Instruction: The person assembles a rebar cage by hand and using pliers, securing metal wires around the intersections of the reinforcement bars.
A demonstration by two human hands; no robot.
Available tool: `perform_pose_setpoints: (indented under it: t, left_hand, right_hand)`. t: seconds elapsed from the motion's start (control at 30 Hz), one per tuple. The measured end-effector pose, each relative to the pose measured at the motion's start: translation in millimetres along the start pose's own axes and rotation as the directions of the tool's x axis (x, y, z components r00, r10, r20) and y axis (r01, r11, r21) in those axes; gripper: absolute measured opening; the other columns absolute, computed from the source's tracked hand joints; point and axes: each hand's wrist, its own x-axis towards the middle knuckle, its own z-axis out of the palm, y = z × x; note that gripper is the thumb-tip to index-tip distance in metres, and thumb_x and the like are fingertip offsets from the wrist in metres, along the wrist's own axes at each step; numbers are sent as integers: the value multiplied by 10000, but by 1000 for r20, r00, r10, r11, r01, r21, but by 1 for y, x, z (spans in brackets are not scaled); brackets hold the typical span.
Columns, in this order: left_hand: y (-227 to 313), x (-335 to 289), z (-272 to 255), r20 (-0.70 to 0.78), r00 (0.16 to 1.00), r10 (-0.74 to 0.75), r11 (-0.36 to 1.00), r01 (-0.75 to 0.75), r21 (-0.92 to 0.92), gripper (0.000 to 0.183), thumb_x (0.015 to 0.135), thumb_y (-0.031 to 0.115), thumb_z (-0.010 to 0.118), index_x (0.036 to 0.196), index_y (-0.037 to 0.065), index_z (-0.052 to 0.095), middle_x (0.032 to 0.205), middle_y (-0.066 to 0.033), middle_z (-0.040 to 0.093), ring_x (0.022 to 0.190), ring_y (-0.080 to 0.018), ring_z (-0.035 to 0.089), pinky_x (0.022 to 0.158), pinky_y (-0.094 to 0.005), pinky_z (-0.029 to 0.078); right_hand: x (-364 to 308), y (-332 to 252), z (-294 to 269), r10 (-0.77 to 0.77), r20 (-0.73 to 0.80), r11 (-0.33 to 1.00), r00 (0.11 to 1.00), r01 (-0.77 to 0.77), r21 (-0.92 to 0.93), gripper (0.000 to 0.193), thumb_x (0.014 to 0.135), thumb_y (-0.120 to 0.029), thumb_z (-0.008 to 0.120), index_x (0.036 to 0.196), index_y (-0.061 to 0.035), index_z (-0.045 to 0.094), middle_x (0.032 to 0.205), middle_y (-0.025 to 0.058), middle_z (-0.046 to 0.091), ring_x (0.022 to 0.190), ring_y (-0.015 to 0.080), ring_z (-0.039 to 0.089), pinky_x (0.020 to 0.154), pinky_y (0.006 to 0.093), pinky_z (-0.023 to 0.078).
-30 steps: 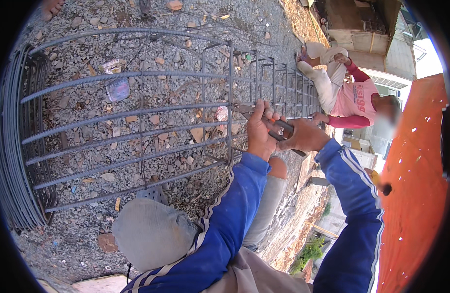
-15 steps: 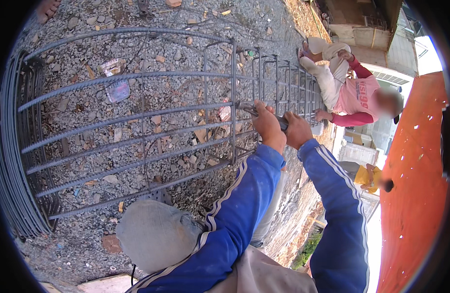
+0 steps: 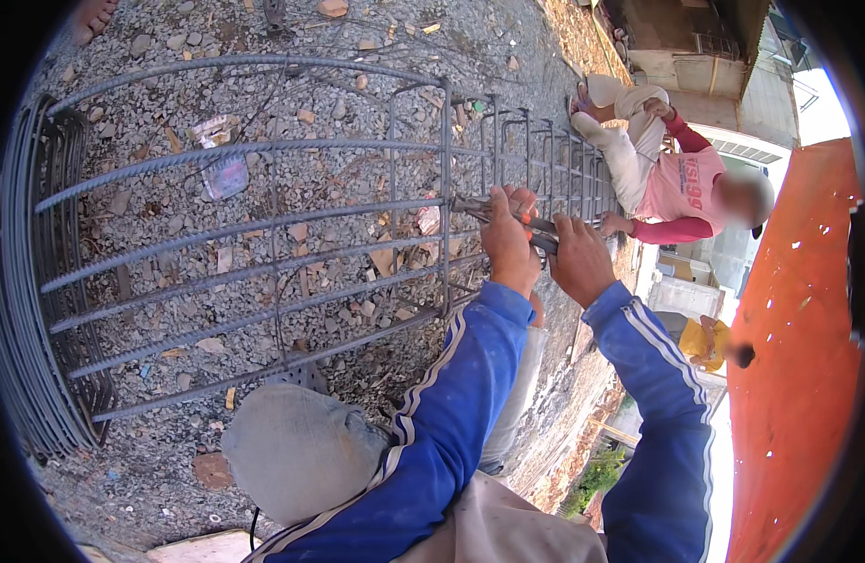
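My right hand (image 3: pixel 581 258) is closed round the dark handles of a pair of pincers (image 3: pixel 542 228), which have orange marks. Just ahead of it, my left hand (image 3: pixel 509 242) grips the tool closer to its jaws; the thumb and fingers partly hide it. The jaws meet the joint where a ribbed long bar crosses a stirrup (image 3: pixel 447 272) of the rebar cage (image 3: pixel 245 225). Any tie wire at that joint is too small to make out. The cage's long bars run left to right before me.
Bundled stirrups (image 3: pixel 29 281) crowd the cage's left end. A co-worker in a pink shirt (image 3: pixel 681 188) sits at the far right end, with another person in yellow (image 3: pixel 705 342) beyond. Gravel (image 3: pixel 348 103) with litter lies underneath. An orange tarp (image 3: pixel 794 319) hangs at right. My grey-clad knee (image 3: pixel 301 450) is near.
The pincers' handles have come apart slightly, showing orange marks. My right hand has shifted a little toward me, and my left hand has turned slightly on the tool.
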Motion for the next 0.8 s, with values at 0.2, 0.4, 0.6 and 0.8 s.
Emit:
perform_pose_setpoints:
  t: [0.2, 0.4, 0.6, 0.8]
  left_hand:
    - [3, 3, 1, -17, 1000, -16, 999, 15, -33, 357, 1005, 404, 483, 1017, 52, 538, 890, -78, 631, 922, -232, 614, 846, -379, 485]
    - [-3, 12, -6, -68, 997, 46, 994, -39, 102, 314, 970, 371, 571, 975, 57, 582, 830, -39, 624, 801, -162, 587, 757, -309, 462]
    - [-2, 6, -12, 69, 995, 77, 975, -90, 205, 317, 927, 362, 637, 1050, 71, 612, 967, -37, 664, 892, -128, 599, 798, -304, 447]
    - [10, -10, -29, 533, 831, -159, 958, 261, -120, 368, 907, 401, 660, 1094, 89, 601, 937, -37, 644, 923, -181, 638, 854, -393, 496]
  right_hand:
    - [5, 2, 1, 4, 44, 997, 999, -8, 75, 456, 742, -145, 705, 1124, 14, 512, 1019, 203, 600, 950, 382, 613, 824, 470, 495]
    - [24, 10, 31, 59, -7, 990, 998, -58, 127, 327, 763, -173, 654, 1056, -58, 567, 956, 158, 639, 889, 376, 642, 767, 489, 513]
    - [39, 20, 20, -18, 93, 996, 996, 9, 92, 208, 755, -196, 645, 928, -84, 622, 860, 164, 681, 808, 388, 660, 742, 506, 521]
    - [41, 6, -55, -154, 907, 700, 392, -605, 381, 328, 791, -269, 769, 759, 37, 658, 615, 105, 627, 510, 177, 636, 456, 294, 532]
